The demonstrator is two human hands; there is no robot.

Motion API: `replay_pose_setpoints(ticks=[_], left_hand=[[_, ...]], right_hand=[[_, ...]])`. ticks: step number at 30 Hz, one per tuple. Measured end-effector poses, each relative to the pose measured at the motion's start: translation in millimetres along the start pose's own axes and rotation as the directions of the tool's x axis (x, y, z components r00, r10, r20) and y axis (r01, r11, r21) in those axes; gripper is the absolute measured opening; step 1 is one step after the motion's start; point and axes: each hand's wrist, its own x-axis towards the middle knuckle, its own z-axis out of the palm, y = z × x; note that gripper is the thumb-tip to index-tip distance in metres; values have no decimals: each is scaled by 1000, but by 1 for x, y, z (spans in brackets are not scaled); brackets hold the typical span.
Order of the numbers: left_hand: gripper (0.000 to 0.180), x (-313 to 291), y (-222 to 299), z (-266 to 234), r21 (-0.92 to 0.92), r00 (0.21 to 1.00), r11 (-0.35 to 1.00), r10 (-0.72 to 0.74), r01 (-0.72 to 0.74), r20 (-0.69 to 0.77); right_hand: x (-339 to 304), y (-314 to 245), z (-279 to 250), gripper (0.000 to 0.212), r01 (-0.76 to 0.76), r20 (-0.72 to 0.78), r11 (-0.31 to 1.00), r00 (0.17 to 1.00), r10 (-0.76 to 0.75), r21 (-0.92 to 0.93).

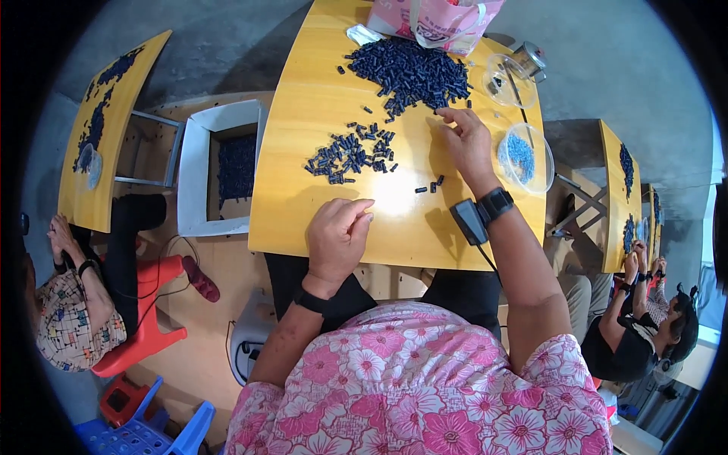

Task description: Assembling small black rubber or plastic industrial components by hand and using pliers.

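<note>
My right hand (466, 144) reaches over the table beside the near edge of a big heap of short dark plastic pieces (409, 72). Its index finger and thumb are a little apart, the index tip by one dark piece at the heap's edge. Closer to me, my left hand (337, 236) is curled just above the table's front edge, thumb and index close together; whatever may be between them is too small to see. A smaller group of dark pieces (349, 158) lies beyond it. Several loose dark pieces (434, 186) lie between my hands.
On the yellow table (292, 205), a clear bowl of light blue bits (522, 158) and another clear bowl (497, 89) stand at the right. A pink bag (455, 23) and a metal cup (529, 61) are at the back. A white box (199, 167) holds dark pieces, left.
</note>
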Motion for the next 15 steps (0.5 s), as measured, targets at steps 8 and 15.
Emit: replay_pose_setpoints(ticks=[8,15], left_hand=[[20,-1,1,1,-35,999,999,-34,34,-4],[20,-1,2,0,-29,999,999,-31,31,-13]], right_hand=[[16,26,19,25,25,-55,997,998,-29,-72],[5,18,9,24,-73,12,997,997,73,-18]])
